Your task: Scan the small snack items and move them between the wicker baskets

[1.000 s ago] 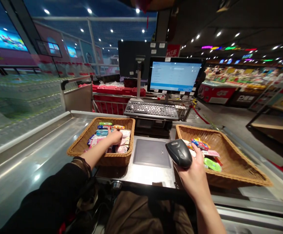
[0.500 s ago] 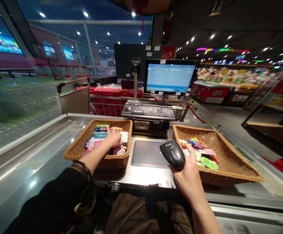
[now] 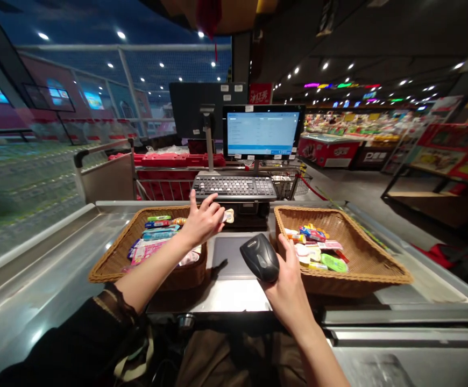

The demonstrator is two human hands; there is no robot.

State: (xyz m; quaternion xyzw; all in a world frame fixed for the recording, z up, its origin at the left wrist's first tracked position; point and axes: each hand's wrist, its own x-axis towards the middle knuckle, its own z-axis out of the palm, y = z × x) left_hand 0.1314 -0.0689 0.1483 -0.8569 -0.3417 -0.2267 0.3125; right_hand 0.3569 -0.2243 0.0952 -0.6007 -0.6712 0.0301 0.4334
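My left hand is raised above the right edge of the left wicker basket and pinches a small pale packet between thumb and fingers. My right hand grips a black handheld barcode scanner, held over the counter in front of the grey scan plate. The left basket holds several colourful small packets. More packets lie in the right wicker basket.
Behind the baskets stand a keyboard, a lit monitor and a second dark screen. A steel counter runs to the left. Red crates and a shopping cart sit behind; shop shelves are at right.
My left hand has lifted out of the left basket with a small packet and moved right toward the scanner. The scanner hand shifted slightly left.
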